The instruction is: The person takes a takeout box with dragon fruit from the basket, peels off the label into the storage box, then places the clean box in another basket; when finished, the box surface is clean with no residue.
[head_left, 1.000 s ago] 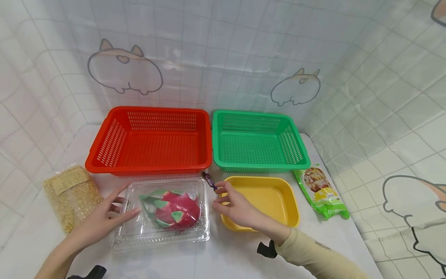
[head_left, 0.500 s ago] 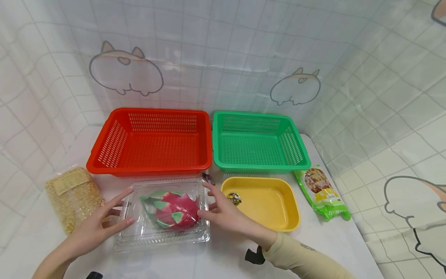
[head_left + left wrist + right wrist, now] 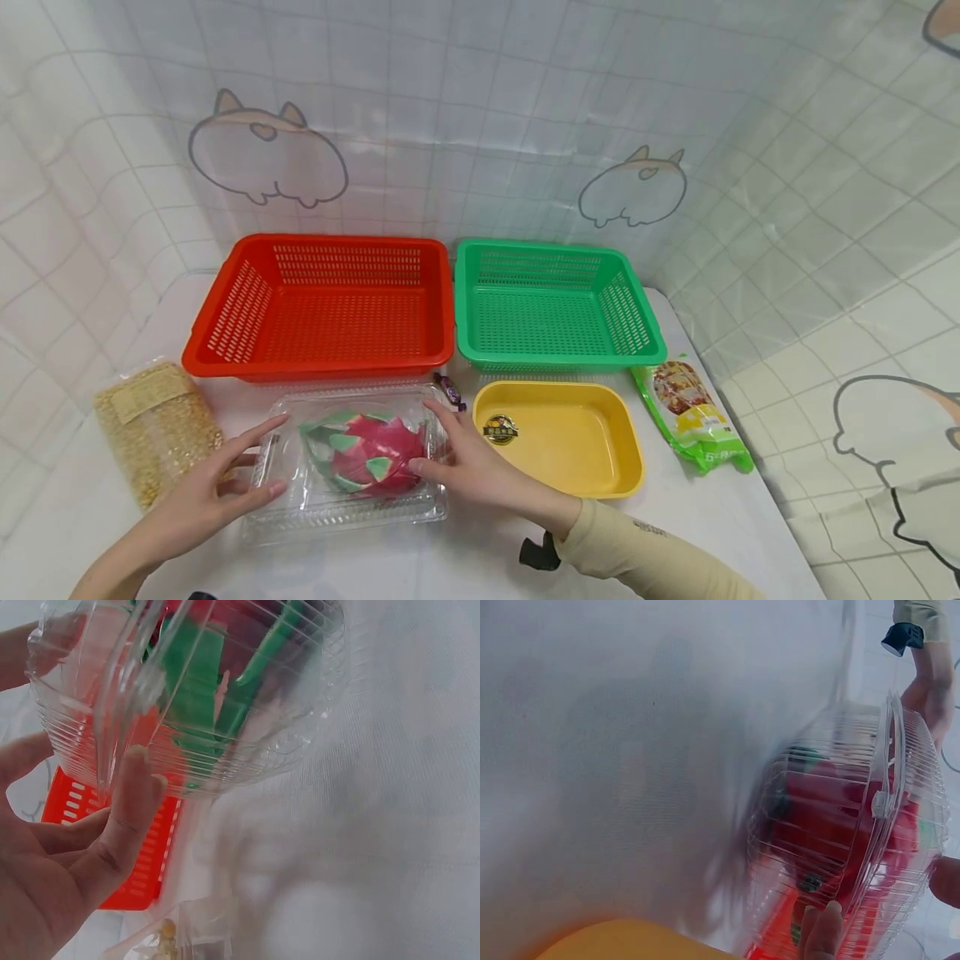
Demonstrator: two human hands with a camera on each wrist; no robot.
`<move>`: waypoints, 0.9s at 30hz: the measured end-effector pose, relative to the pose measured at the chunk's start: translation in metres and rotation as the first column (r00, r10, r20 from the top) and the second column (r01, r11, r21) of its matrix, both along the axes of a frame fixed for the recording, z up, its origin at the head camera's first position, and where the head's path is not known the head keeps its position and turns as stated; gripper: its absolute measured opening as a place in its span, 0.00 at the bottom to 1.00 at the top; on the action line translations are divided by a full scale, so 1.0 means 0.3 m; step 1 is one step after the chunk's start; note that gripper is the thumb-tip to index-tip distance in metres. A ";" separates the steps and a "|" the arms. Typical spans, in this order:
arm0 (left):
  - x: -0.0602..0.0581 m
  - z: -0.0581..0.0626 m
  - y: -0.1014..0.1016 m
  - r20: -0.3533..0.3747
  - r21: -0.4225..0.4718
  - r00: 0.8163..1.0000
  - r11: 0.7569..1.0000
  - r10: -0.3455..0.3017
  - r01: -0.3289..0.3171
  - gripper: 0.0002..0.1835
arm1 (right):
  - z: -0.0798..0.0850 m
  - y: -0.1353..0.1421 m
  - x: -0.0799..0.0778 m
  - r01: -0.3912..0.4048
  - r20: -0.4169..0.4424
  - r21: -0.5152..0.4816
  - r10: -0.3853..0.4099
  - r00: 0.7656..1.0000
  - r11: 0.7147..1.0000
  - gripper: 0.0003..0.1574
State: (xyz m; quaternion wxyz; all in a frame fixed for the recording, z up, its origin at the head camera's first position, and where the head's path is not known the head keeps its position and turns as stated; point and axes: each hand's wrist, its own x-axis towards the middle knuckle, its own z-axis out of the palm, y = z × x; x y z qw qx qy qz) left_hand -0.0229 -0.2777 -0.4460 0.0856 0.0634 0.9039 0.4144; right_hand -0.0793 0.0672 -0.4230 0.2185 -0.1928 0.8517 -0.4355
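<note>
A clear plastic clamshell box point(image 3: 341, 518) with its lid down lies at the front in the head view. Through the lid shows a pink dragon fruit point(image 3: 378, 454) with green leaf tips. My left hand point(image 3: 198, 500) holds the box's left end, its fingertips point(image 3: 133, 769) against the ribbed side in the left wrist view. On the opposite end, my right hand point(image 3: 476, 467) grips the box, thumb over the lid and fingers point(image 3: 823, 930) at the side wall. A purple-wrapped candy point(image 3: 447, 387) lies just behind the right fingers.
Behind the box stand a red basket point(image 3: 322, 367) and a green basket point(image 3: 558, 360). A yellow tray point(image 3: 585, 442) sits right of my right hand. A bag of yellow kernels point(image 3: 153, 425) lies left, and a green food packet point(image 3: 693, 417) lies at the right edge.
My right hand has moved left from the yellow tray's edge and taken hold of the box's right end. The left hand has shifted only slightly around the left end.
</note>
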 end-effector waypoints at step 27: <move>-0.007 -0.014 -0.001 0.110 0.003 0.993 0.999 0.044 -0.044 0.46 | -0.031 -0.031 0.021 0.084 0.077 -0.054 -0.080 0.994 0.995 0.48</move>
